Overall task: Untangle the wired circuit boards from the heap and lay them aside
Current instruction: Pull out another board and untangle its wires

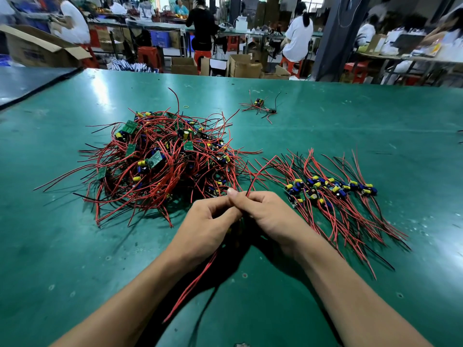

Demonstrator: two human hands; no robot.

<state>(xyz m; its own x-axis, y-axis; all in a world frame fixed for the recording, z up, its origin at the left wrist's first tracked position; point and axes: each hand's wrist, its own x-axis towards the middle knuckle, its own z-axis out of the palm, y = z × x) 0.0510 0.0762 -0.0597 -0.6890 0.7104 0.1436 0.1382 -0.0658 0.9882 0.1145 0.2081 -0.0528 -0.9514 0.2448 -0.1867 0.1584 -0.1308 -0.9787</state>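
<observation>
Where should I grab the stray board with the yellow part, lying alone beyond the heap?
Pinch the stray board itself from above, by its edges. Its red and black wires splay flat across the table on all sides, so pulling one wire would probably just drag the tangle.

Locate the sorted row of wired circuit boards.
Head view, person's right: the sorted row of red-and-black-wired circuit boards lies on the green table mat, just right of the right hand; the tangled heap of wired boards sits to its left.
</observation>
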